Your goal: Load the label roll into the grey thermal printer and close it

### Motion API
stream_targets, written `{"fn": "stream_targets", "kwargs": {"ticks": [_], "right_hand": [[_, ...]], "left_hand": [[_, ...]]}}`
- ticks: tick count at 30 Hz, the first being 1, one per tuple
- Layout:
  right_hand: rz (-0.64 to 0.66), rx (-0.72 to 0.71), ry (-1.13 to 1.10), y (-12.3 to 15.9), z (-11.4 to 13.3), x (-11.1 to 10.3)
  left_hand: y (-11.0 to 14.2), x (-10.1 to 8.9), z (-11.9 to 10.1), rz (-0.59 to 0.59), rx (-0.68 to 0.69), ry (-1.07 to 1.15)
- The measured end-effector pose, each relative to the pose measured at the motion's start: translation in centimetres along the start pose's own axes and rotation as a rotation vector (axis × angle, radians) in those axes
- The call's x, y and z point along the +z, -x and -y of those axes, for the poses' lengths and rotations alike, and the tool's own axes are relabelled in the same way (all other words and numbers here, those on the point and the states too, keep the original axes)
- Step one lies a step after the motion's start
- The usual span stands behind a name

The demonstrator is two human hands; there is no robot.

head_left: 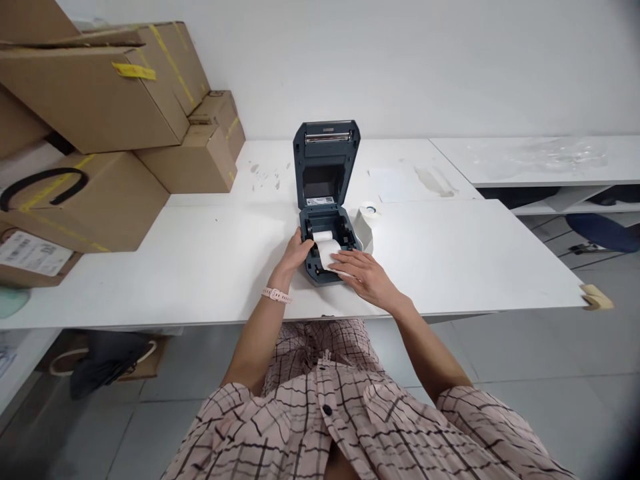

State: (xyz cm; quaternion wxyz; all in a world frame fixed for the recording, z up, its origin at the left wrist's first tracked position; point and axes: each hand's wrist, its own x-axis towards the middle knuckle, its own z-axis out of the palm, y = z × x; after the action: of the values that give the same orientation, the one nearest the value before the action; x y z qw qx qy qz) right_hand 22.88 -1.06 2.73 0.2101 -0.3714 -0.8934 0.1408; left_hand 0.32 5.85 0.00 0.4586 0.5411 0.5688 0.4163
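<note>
A dark grey label printer [327, 277] stands on the white table with its lid [325, 170] raised. Inside its bay sits a white label roll [323, 236], and a strip of label paper [328, 251] comes forward from it over the front part. My left hand [296, 253] grips the printer's left edge, thumb on the inner side and fingers partly hidden. Over the front right of the printer, my right hand [367, 277] has its fingers on the label strip, holding its front end; the thumb is hidden beneath.
Cardboard boxes [95, 100] are stacked at the left of the white table [215, 267]. Right behind the printer are another white roll [370, 211] and its loose backing paper [364, 233]. A paper sheet [393, 185] lies farther back. A blue chair [605, 232] stands at the right.
</note>
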Motion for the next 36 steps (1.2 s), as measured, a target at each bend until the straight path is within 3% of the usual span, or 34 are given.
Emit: {"fn": "stream_targets", "kwargs": {"ticks": [5,13,19,24,28,30,32,34,36], "right_hand": [[-0.039,-0.031,-0.105,1.1,-0.9,-0.5],[-0.145,-0.081,-0.092,1.6,-1.2,1.2],[-0.154,-0.078,-0.116,1.7,-0.8,1.3],[-0.055,-0.061,-0.170,2.1,-0.5,0.2],[0.085,-0.135,-0.292,2.0,-1.4,-3.0],[-0.026,-0.127,-0.364,0.5,-2.5,-5.1],[-0.249,-0.063,-0.403,-2.7,-4.0,-7.0],[-0.433,0.027,-0.446,-7.5,-6.0,-8.5],[-0.506,0.109,-0.521,-12.8,-8.1,-9.4]], "left_hand": [[0.3,0.3,-0.1,0.029,-0.036,0.131],[0.2,0.3,0.5,0.029,-0.075,0.178],[0.2,0.5,0.3,-0.008,-0.076,0.230],[0.3,0.5,0.0,-0.025,-0.083,0.232],[2.3,1.0,-0.4,-0.081,-0.086,0.191],[4.2,1.5,-0.4,-0.089,-0.107,0.171],[6.4,2.2,-0.3,-0.077,-0.116,0.159],[8.5,2.8,0.0,-0.082,-0.091,0.150],[10.1,3.2,0.3,-0.090,-0.062,0.153]]}}
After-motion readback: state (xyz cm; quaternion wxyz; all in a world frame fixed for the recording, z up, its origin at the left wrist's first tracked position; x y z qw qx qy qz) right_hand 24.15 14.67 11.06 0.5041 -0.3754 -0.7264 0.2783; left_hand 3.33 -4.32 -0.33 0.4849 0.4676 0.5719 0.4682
